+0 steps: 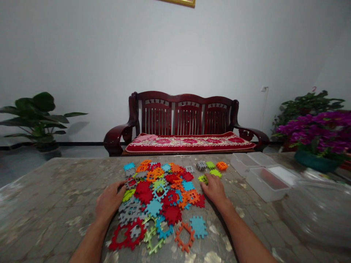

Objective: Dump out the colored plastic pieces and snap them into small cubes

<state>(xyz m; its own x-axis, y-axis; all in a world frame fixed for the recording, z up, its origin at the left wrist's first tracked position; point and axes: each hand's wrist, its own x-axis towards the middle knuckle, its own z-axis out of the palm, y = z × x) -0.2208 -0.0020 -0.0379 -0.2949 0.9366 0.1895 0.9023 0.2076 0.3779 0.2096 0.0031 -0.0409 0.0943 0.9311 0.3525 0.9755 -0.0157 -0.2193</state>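
A heap of toothed interlocking plastic building pieces [155, 207] in red, blue, orange, grey and lime green is spread in the middle of the table. At the heap's left edge is my left hand [108, 200], its thumb and forefinger apart beside grey and red pieces; the other fingers are partly hidden. My right hand [215, 190] is right of the heap, with thumb and forefinger around a lime-green interlocking piece [203, 179]. Another lime-green piece [216, 173] lies just past its knuckles. Farther back sit a grey assembled ring [201, 165] and an orange piece [222, 166].
Clear plastic boxes [270, 184] stand on the right of the patterned table [68, 193], with a transparent tub [319, 210] nearer. Behind them is a pot of purple flowers [323, 129]. A dark wooden bench [188, 117] stands beyond the table, and a leafy plant [41, 117] is at left.
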